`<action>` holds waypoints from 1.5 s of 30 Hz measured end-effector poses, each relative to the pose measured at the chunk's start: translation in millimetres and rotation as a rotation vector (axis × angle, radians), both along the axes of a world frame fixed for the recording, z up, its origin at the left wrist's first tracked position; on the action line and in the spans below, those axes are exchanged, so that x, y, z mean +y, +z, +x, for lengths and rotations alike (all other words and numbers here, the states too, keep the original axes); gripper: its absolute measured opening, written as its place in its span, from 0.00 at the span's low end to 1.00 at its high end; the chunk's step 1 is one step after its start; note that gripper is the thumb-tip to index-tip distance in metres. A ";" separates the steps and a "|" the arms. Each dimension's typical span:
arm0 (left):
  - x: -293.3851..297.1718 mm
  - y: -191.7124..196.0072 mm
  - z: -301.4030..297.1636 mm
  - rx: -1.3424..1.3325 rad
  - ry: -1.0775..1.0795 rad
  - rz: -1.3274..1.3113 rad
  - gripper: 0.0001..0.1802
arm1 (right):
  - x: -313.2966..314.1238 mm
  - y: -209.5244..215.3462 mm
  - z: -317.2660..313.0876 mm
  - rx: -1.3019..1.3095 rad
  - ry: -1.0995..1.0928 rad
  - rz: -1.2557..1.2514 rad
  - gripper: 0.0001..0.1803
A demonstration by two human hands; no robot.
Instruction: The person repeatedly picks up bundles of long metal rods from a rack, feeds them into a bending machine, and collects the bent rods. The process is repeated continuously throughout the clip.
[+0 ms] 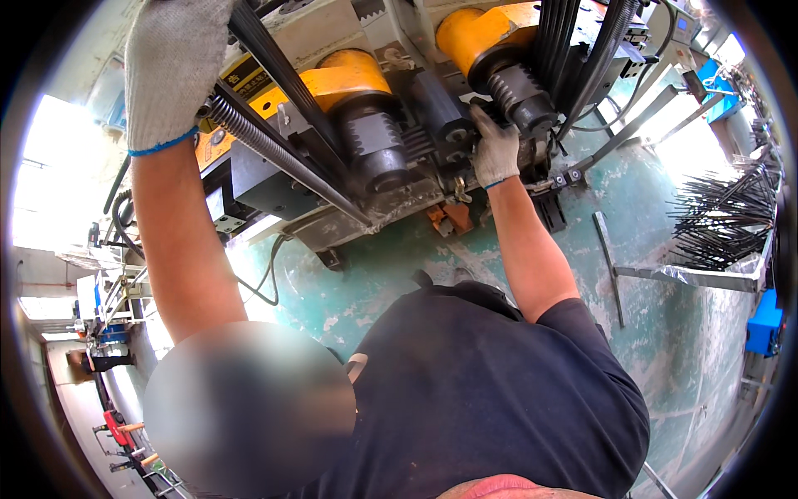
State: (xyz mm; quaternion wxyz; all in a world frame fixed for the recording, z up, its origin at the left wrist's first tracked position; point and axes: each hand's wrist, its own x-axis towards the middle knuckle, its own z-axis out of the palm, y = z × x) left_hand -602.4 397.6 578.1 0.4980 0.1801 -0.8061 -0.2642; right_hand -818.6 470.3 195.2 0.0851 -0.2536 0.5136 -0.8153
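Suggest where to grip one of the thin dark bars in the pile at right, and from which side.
Probably by a free tip, coming from the left with the right hand, the nearer one. Many of the thin dark bars fan their tips leftward, toward the person, while their middles lie crossed and crowded. Which bar lies loosest, I can't tell.

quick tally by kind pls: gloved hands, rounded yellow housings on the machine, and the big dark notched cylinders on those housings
Gloved hands (left hand, right hand): 2
Rounded yellow housings: 2
Big dark notched cylinders: 2
Total: 6
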 end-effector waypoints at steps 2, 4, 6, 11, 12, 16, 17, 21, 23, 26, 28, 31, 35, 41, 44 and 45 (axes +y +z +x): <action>0.5 0.4 0.7 0.014 -0.014 0.016 0.23 | -2.1 0.9 0.9 -0.037 0.036 -0.002 0.12; -1.0 -1.8 -1.7 0.025 -0.027 0.034 0.23 | 2.8 5.6 0.4 -0.143 0.081 0.013 0.14; 0.7 -3.1 -3.0 0.027 -0.012 0.041 0.23 | 6.4 15.9 4.5 -0.175 0.071 0.034 0.15; 10.1 2.7 -2.6 -0.017 0.019 0.039 0.22 | 6.8 39.1 11.2 -0.427 0.072 -0.066 0.17; 10.9 6.1 -2.1 -0.024 0.024 0.029 0.21 | 5.1 40.3 11.2 -0.477 0.081 -0.106 0.18; 18.5 17.6 -0.2 -0.035 0.127 -0.061 0.18 | -3.2 43.4 17.5 -0.497 0.074 -0.155 0.20; 19.4 16.8 -4.6 -0.038 0.164 -0.095 0.18 | -2.8 40.0 14.3 -0.490 0.070 -0.167 0.20; 7.9 10.8 -14.1 -0.046 0.168 -0.199 0.16 | 1.7 25.4 -1.1 -0.480 0.075 -0.201 0.20; 2.9 22.6 5.1 -0.010 0.021 -0.047 0.15 | -3.1 25.8 6.1 -0.480 0.130 -0.184 0.18; 8.0 11.6 2.9 0.076 0.028 0.168 0.17 | -1.6 4.7 1.7 -0.461 0.154 -0.114 0.15; 20.1 26.9 -23.0 -0.121 0.353 0.295 0.20 | -4.0 -26.1 -6.9 -0.508 0.201 -0.098 0.17; -9.8 -0.6 5.9 -0.112 0.280 0.214 0.23 | -4.4 -20.9 0.8 -0.581 0.194 -0.064 0.19; -24.3 -4.3 24.4 -0.158 0.111 0.156 0.24 | -5.2 -25.8 -2.2 -0.500 0.177 -0.088 0.20; -19.3 -1.5 24.3 -0.259 0.175 0.108 0.23 | -4.0 -19.7 2.7 -0.494 0.159 -0.073 0.19; -13.2 0.9 22.2 -0.293 0.213 0.070 0.23 | 2.0 -8.9 5.2 -0.466 0.168 0.001 0.19; -11.4 -2.6 18.8 -0.292 0.230 0.042 0.23 | 2.2 -14.9 3.9 -0.417 0.174 0.042 0.20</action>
